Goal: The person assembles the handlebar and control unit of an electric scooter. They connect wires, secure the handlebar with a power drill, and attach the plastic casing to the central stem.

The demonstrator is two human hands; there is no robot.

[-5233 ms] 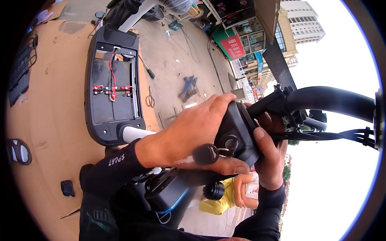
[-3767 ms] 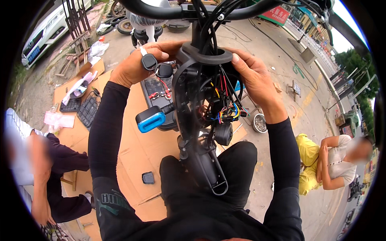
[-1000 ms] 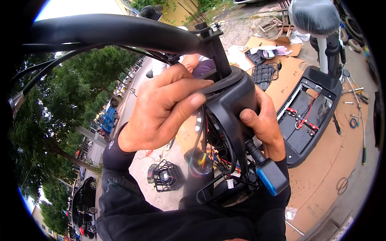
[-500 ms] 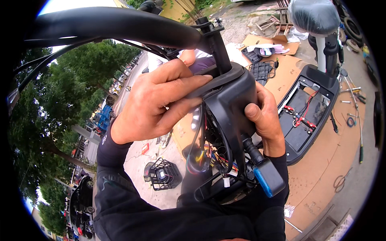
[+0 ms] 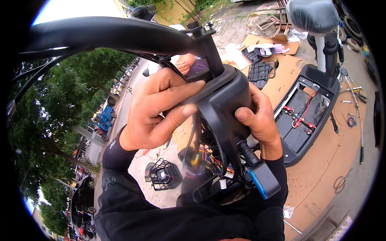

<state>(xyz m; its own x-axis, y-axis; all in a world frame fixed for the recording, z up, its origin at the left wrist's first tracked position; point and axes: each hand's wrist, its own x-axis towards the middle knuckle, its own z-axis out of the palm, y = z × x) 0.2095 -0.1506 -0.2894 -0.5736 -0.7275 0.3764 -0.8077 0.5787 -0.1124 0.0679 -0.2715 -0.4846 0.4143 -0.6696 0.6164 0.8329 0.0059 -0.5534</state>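
Observation:
A black plastic front cover [image 5: 230, 98] of an electric bike or scooter stands before me, around the steering stem [image 5: 212, 56] below the handlebar [image 5: 116, 34]. My left hand [image 5: 155, 110] grips the left edge of the cover's top rim piece [image 5: 213, 82], thumb below and fingers above. Curled round the cover's right side, my right hand [image 5: 261, 120] presses it with the thumb; the fingertips behind are hidden. Coloured wires [image 5: 201, 160] and a white connector [image 5: 223, 184] hang out of the open side below. A turn signal with a blue lens [image 5: 259, 182] juts out underneath.
On the right, an open black footboard compartment [image 5: 305, 112] holds red-and-black leads, with a wrapped saddle [image 5: 313, 16] beyond. Tools, including a long screwdriver [image 5: 361, 152], lie at the far right. A black wire basket [image 5: 164, 174] stands on the ground left. Another person's hand [image 5: 183, 67] shows behind the stem.
The handlebar and stem have swung slightly left in view, and the cover has shifted left with them. Both my hands keep their hold; my left thumb and fingers have moved slightly along the rim.

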